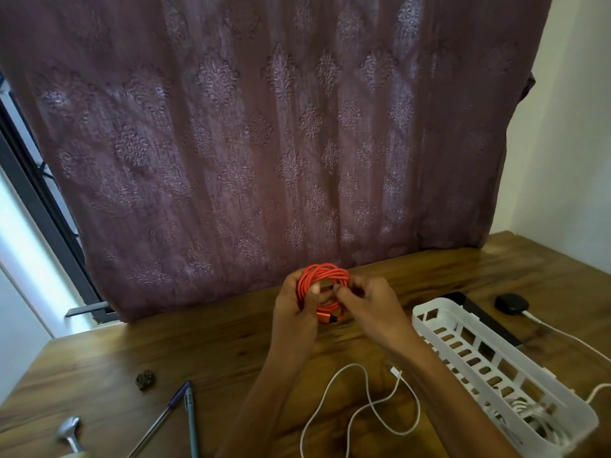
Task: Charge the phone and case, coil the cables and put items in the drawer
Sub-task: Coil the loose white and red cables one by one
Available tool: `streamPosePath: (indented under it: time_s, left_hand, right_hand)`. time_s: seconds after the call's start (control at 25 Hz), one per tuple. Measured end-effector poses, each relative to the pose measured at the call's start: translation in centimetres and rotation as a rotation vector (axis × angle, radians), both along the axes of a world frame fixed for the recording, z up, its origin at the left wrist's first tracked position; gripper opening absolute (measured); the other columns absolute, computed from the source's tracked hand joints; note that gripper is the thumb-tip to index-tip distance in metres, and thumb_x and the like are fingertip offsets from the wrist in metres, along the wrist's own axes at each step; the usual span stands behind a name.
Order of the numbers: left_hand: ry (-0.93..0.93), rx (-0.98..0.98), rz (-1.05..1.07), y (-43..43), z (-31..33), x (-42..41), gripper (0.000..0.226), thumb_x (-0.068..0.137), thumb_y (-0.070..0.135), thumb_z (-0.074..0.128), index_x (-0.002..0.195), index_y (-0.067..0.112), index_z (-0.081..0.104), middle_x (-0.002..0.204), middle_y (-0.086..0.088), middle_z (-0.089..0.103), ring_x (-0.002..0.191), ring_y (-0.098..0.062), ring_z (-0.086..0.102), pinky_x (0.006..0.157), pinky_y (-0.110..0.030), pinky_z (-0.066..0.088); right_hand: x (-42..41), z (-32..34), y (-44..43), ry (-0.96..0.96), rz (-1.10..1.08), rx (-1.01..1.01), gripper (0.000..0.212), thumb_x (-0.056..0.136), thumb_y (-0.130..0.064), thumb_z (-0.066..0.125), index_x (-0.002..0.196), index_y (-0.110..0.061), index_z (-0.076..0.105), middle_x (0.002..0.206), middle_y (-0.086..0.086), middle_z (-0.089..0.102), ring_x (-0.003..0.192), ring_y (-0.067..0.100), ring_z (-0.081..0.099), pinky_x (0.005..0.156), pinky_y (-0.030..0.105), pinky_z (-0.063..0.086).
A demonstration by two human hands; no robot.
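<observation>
A coiled orange cable [325,274] is held up above the wooden table [215,345] near the curtain. My left hand [294,309] grips the coil's left side, thumb across the loops. My right hand [367,302] pinches the cable at the coil's middle. An orange plug end [326,316] sticks out at the coil's bottom. A loose white cable [367,401] lies in loops on the table below my arms. A white slotted basket [489,358] at the right holds a bundled white cable [525,411]. Behind it lie a dark phone [486,319] and a black round case [511,304] with a white cord plugged in.
A purple patterned curtain [264,143] hangs at the table's far edge. Two pens [178,411] lie at the front left, with a small dark lump [145,380] beyond them and a metal knob [67,428] at the near left corner. A white wall stands to the right.
</observation>
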State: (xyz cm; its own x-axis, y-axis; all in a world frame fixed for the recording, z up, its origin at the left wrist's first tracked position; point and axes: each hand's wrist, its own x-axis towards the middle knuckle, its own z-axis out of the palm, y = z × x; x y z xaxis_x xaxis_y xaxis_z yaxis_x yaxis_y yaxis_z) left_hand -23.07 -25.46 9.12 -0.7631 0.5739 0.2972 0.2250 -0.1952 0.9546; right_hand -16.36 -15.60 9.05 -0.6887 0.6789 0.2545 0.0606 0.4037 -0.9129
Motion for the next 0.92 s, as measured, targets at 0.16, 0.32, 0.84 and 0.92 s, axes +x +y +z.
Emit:
streamPosePath:
  time_s: [0.16, 0.32, 0.84, 0.92]
  left_hand:
    - [0.101, -0.083, 0.033, 0.1, -0.5, -0.4, 0.018, 0.095, 0.017, 0.048, 0.110, 0.018, 0.058, 0.103, -0.002, 0.067, 0.096, -0.014, 0.065, 0.086, -0.036, 0.053]
    - [0.270, -0.195, 0.130, -0.1, -0.6, -1.1, 0.020, 0.093, 0.029, 0.050, 0.110, 0.023, 0.059, 0.105, 0.000, 0.058, 0.094, -0.001, 0.055, 0.089, -0.012, 0.043]
    - [-0.016, -0.239, -0.171, -1.7, -0.4, -2.5, 0.016, 0.089, 0.010, 0.057, 0.101, 0.008, 0.067, 0.097, -0.011, 0.073, 0.090, -0.018, 0.069, 0.087, -0.032, 0.053]
    - [-0.049, -0.244, -0.213, -1.8, -0.6, -2.6, 0.018, 0.090, 0.008, 0.055, 0.104, 0.006, 0.066, 0.099, -0.013, 0.072, 0.094, -0.022, 0.068, 0.090, -0.037, 0.052]
  right_hand:
    - [0.0, -0.4, -0.3, 0.067, -0.038, 0.004, 0.018, 0.087, -0.020, 0.055, 0.086, -0.007, 0.069, 0.080, 0.012, 0.071, 0.079, 0.028, 0.066, 0.074, 0.048, 0.053]
    - [0.1, -0.2, -0.2, 0.099, -0.023, -0.011, 0.018, 0.089, -0.022, 0.053, 0.091, -0.008, 0.065, 0.085, 0.014, 0.070, 0.082, 0.027, 0.066, 0.076, 0.045, 0.053]
    - [0.8, -0.5, 0.5, 0.082, 0.239, -0.106, 0.021, 0.090, -0.004, 0.052, 0.094, -0.019, 0.066, 0.090, -0.001, 0.070, 0.085, 0.006, 0.065, 0.081, 0.024, 0.052]
    - [0.9, -0.6, 0.6, 0.086, 0.219, -0.096, 0.020, 0.088, -0.007, 0.057, 0.087, -0.025, 0.068, 0.087, 0.008, 0.071, 0.082, 0.013, 0.065, 0.080, 0.033, 0.052]
